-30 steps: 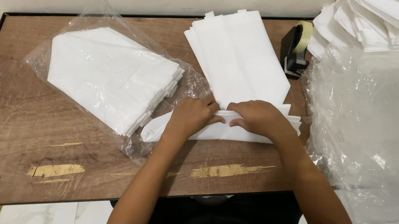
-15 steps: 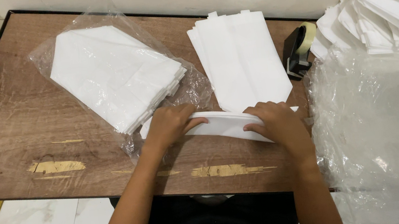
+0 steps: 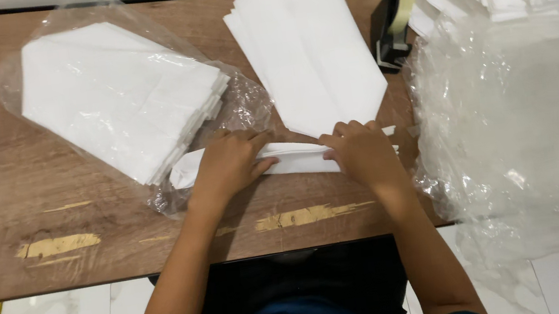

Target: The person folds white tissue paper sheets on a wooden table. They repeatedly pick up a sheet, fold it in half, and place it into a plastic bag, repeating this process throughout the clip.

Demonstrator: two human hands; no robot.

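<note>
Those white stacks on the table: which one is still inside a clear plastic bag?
The stack on the left, lying in crinkled clear plastic. The fanned stack at the table's middle lies bare on the wood, just beyond the folded piece under both hands.
</note>
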